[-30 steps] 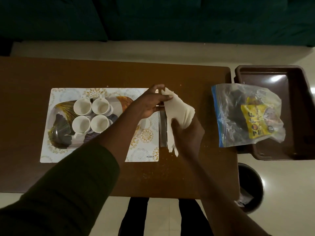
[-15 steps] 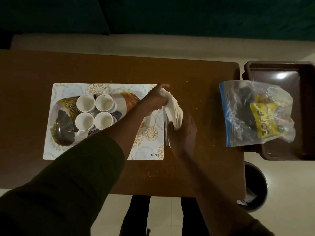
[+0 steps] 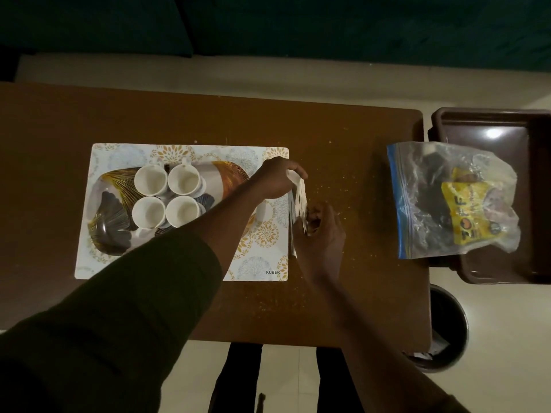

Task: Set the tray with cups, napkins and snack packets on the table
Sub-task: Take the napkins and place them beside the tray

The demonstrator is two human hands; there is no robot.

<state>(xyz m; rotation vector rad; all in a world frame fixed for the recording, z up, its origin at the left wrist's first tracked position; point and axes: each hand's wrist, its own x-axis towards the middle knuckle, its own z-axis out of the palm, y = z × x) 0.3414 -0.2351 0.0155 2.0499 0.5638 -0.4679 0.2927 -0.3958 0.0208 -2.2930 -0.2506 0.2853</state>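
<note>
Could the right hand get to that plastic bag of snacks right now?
Probably not at once: the right hand is shut on the napkins, shared with the left hand. Once it lets go, yes; the bare table lies between it and the snack bag.

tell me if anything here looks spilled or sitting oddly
Pale crumbs or specks are scattered over the brown table, thickest right of the placemat. The zip bag of snack packets sits half on the table edge, half over the brown bin. The four cups stand upright on the tray.
</note>
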